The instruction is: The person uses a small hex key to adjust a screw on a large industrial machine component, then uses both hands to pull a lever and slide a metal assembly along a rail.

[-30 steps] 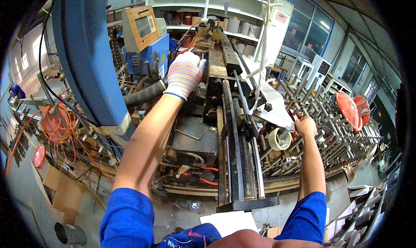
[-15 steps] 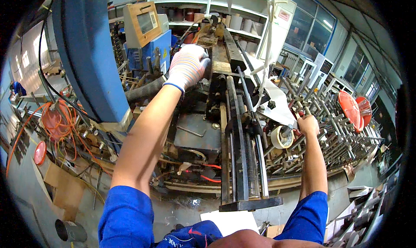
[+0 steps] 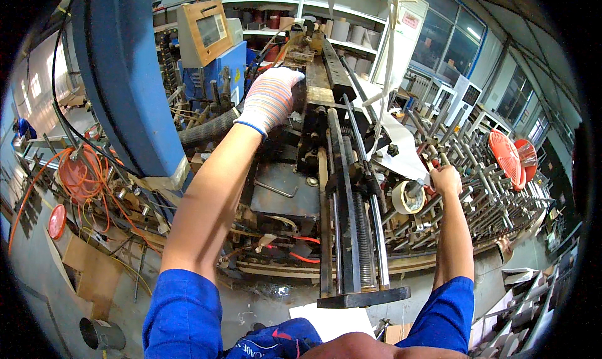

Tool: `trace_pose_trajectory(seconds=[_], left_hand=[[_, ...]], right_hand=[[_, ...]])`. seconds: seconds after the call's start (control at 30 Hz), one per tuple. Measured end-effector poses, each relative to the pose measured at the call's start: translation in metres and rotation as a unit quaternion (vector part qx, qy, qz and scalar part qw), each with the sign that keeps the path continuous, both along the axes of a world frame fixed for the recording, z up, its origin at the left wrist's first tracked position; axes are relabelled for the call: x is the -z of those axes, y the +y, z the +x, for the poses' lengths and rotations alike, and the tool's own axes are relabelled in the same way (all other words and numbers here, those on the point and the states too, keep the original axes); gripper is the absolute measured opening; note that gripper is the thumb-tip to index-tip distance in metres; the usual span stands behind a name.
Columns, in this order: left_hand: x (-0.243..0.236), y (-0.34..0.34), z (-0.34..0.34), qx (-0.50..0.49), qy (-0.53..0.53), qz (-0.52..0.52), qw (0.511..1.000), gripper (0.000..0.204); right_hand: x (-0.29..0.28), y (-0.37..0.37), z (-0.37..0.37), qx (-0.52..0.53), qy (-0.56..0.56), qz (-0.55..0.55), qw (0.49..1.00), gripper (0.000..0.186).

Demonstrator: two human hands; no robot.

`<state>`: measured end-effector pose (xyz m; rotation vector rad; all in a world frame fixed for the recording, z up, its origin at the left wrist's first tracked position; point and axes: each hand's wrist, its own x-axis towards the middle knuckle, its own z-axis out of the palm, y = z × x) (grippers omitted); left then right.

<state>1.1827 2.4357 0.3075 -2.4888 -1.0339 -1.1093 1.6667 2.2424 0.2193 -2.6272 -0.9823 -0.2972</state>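
My left hand [image 3: 271, 99], in a white glove with coloured stripes, reaches forward to the left side of a dark metal machine rail [image 3: 321, 97]. Its fingers are bent down against the machine and mostly hidden; what they hold cannot be made out. My bare right hand [image 3: 447, 181] is closed beside a rack of metal rods [image 3: 464, 199], with red bits [image 3: 434, 165] showing at its fingers. What kind of thing they belong to is unclear. A roll of tape [image 3: 406, 198] lies just left of that hand, below a white sheet [image 3: 404, 155].
Before me runs a long threaded screw [image 3: 362, 233] between steel guide bars, ending in a dark end plate [image 3: 364, 297]. A blue column [image 3: 128, 77] rises on the left, near a control panel [image 3: 208, 33]. An L-shaped hex key [image 3: 276, 188] lies on a metal block. Orange hoses [image 3: 100, 183] hang at left.
My left hand has turned slightly, and its thumb side now shows less. The right hand stays in nearly the same place.
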Motion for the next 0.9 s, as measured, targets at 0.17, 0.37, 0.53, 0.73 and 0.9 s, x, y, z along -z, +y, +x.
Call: trace_pose_trajectory(seconds=[0.17,0.37,0.53,0.73,0.9], left_hand=[[0.001,0.0,0.003,-0.019,-0.015,-0.016,1.0,0.033],[0.001,0.002,0.004,-0.017,-0.052,-0.007,0.998,0.025],[0.001,-0.001,0.006,-0.021,-0.12,-0.014,0.992,0.026],[-0.009,-0.007,0.007,-0.069,-0.178,-0.096,0.977,0.035],[-0.009,0.0,0.006,-0.055,-0.176,-0.101,0.978,0.029]], right_hand=[[-0.001,0.0,-0.004,0.001,-0.006,0.006,1.0,0.036],[0.001,0.001,0.006,-0.003,0.003,-0.006,1.0,0.037],[0.003,0.0,0.001,-0.007,-0.014,0.018,1.0,0.037],[0.007,0.002,0.007,-0.01,-0.013,0.02,1.0,0.037],[0.003,0.0,0.001,-0.009,-0.008,0.018,1.0,0.036]])
